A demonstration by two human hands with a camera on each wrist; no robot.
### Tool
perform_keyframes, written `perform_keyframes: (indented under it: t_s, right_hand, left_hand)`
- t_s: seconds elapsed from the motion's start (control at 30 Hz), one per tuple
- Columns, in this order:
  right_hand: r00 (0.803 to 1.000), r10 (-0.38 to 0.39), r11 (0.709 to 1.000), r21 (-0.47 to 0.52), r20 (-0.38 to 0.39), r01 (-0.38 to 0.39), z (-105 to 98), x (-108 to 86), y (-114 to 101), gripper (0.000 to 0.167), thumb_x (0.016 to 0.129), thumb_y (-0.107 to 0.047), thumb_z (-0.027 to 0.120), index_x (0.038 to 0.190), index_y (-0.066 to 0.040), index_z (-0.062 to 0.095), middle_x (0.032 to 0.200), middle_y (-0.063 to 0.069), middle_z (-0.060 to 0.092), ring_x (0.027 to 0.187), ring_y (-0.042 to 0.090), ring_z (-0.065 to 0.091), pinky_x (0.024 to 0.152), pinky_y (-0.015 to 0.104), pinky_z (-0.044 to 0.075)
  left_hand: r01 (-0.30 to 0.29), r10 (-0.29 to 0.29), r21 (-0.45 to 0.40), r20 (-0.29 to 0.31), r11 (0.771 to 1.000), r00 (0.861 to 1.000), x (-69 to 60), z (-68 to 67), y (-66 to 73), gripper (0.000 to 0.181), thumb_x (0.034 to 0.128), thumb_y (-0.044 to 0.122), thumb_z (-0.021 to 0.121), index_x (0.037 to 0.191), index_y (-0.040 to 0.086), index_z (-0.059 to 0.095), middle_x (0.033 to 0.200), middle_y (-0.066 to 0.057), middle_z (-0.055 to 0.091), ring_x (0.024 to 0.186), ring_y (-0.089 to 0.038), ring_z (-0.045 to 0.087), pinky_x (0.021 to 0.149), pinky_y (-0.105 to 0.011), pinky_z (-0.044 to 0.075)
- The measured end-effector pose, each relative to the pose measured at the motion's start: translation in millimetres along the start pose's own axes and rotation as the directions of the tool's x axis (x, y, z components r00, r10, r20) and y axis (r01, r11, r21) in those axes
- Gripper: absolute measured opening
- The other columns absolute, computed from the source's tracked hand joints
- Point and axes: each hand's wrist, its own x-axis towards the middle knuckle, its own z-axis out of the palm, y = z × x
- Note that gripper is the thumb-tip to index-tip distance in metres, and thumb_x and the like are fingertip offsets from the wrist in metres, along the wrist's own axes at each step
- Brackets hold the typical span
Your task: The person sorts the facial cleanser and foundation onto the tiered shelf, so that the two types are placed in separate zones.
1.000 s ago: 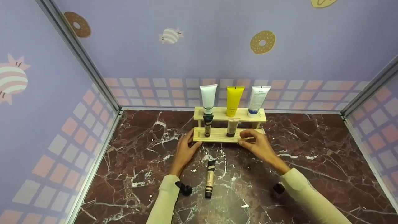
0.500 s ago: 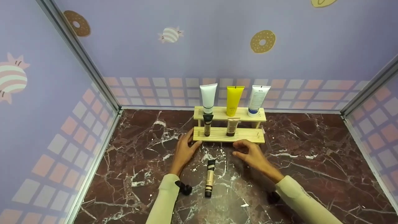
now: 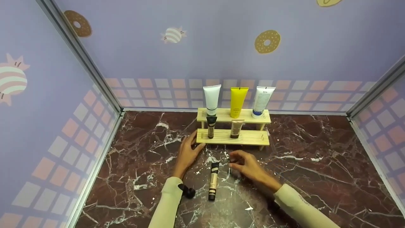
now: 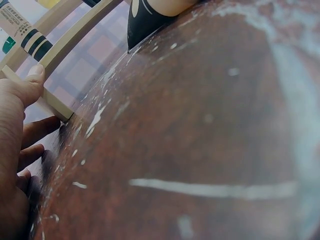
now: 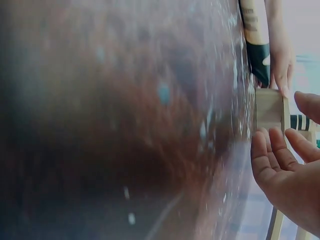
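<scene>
A two-step wooden display stand [image 3: 248, 136] stands near the back wall. My left hand [image 3: 188, 155] holds its left end; in the left wrist view the thumb touches the plank and the fingers lie by the leg. On the table in front lies a black-and-beige squeeze tube [image 3: 213, 182], its black crimped end toward the stand. My right hand [image 3: 250, 166] hovers to the right of that tube with loosely bent fingers and nothing in them. A small black tube [image 3: 211, 128] and a small pinkish-brown tube [image 3: 236, 129] stand on the lower step.
The upper step bears a white tube [image 3: 212, 99], a yellow tube [image 3: 238, 102] and a white tube with a blue cap [image 3: 262, 100]. Patterned panels enclose the dark red marbled table [image 3: 310, 177] at the back and both sides.
My right hand has let go of the stand's lower step and moved left and toward me, nearer the lying tube. The left hand stays at the stand's left end.
</scene>
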Motion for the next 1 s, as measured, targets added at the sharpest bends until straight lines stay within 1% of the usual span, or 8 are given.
perform_keyframes:
  t_s: [0.07, 0.23, 0.33, 0.47, 0.57, 0.7, 0.8, 1.0]
  right_hand:
    - [1.0, -0.005, 1.0, 0.002, 0.018, 0.005, 3.1, -1.1, -0.9, 0.047, 0.098, -0.003, 0.08, 0.138, 0.015, 0.063, 0.119, 0.029, 0.073, 0.1, 0.032, 0.074, 0.087, 0.026, 0.065]
    - [0.999, 0.005, 1.0, -0.005, 0.042, -0.005, 10.3, -2.0, -3.8, 0.051, 0.1, -0.007, 0.08, 0.141, 0.015, 0.061, 0.117, 0.026, 0.075, 0.099, 0.03, 0.073, 0.085, 0.024, 0.064]
    - [0.998, 0.018, 1.0, 0.012, 0.061, -0.019, 14.7, -1.9, -4.5, 0.052, 0.1, -0.008, 0.079, 0.143, 0.014, 0.06, 0.119, 0.026, 0.074, 0.1, 0.028, 0.074, 0.084, 0.026, 0.065]
    - [0.996, 0.032, 0.999, 0.041, 0.087, -0.036, 21.1, -1.7, -4.6, 0.054, 0.101, -0.008, 0.079, 0.146, 0.014, 0.058, 0.121, 0.028, 0.073, 0.097, 0.026, 0.074, 0.075, 0.032, 0.068]
    - [0.995, 0.035, 0.998, 0.047, 0.089, -0.039, 26.2, -1.0, -5.4, 0.055, 0.1, -0.007, 0.079, 0.146, 0.016, 0.057, 0.118, 0.028, 0.073, 0.093, 0.024, 0.073, 0.072, 0.031, 0.067]
    - [0.996, 0.022, 0.999, 0.045, 0.083, -0.026, 32.6, 1.3, -6.3, 0.056, 0.097, -0.003, 0.081, 0.143, 0.019, 0.057, 0.11, 0.026, 0.075, 0.091, 0.027, 0.074, 0.076, 0.025, 0.065]
    - [0.997, 0.018, 0.999, 0.046, 0.079, -0.021, 37.0, 3.2, -7.2, 0.056, 0.095, -0.001, 0.082, 0.141, 0.02, 0.057, 0.105, 0.025, 0.076, 0.09, 0.029, 0.074, 0.076, 0.022, 0.063]
    - [0.997, 0.009, 1.0, 0.027, 0.076, -0.011, 43.5, 6.9, -7.6, 0.056, 0.095, -0.005, 0.084, 0.138, 0.02, 0.059, 0.11, 0.025, 0.075, 0.092, 0.027, 0.074, 0.081, 0.024, 0.064]
  left_hand:
    - [-0.006, 0.006, -0.001, -0.004, 1.0, 1.0, 0.0, 0.3, 0.0, 0.076, 0.1021, 0.031, 0.082, 0.162, -0.003, 0.05, 0.139, -0.02, 0.073, 0.141, -0.035, 0.064, 0.138, -0.055, 0.019]
    - [-0.011, 0.011, -0.002, -0.001, 1.0, 1.0, -1.0, 0.4, -0.8, 0.076, 0.1024, 0.031, 0.081, 0.163, -0.003, 0.049, 0.135, -0.019, 0.075, 0.142, -0.036, 0.063, 0.138, -0.056, 0.018]
    - [-0.012, 0.013, -0.009, 0.004, 1.0, 1.0, -1.6, 0.4, -1.9, 0.076, 0.1027, 0.031, 0.081, 0.163, -0.002, 0.049, 0.133, -0.017, 0.076, 0.144, -0.035, 0.061, 0.138, -0.055, 0.018]
    - [-0.015, 0.015, -0.016, 0.003, 1.0, 1.0, -1.2, 0.6, -2.4, 0.077, 0.102, 0.029, 0.082, 0.163, -0.003, 0.049, 0.133, -0.017, 0.076, 0.145, -0.034, 0.06, 0.138, -0.053, 0.018]
    - [-0.021, 0.021, -0.014, 0.002, 1.0, 1.0, -0.9, 0.8, -2.1, 0.077, 0.102, 0.029, 0.082, 0.163, -0.004, 0.049, 0.132, -0.017, 0.076, 0.145, -0.035, 0.06, 0.138, -0.054, 0.018]
    - [-0.021, 0.021, -0.018, 0.003, 1.0, 1.0, -0.8, 0.7, -1.2, 0.076, 0.1028, 0.028, 0.081, 0.163, -0.004, 0.048, 0.134, -0.018, 0.076, 0.143, -0.034, 0.062, 0.138, -0.055, 0.017]
    - [-0.016, 0.016, -0.021, 0.005, 1.0, 1.0, -0.8, 0.6, -0.5, 0.076, 0.103, 0.028, 0.081, 0.163, -0.004, 0.048, 0.135, -0.018, 0.075, 0.142, -0.034, 0.063, 0.138, -0.055, 0.017]
    - [0.0, 0.0, -0.027, 0.01, 1.0, 1.0, -0.9, -0.2, 0.6, 0.076, 0.1034, 0.03, 0.081, 0.165, -0.001, 0.048, 0.139, -0.017, 0.074, 0.146, -0.033, 0.059, 0.139, -0.053, 0.016]
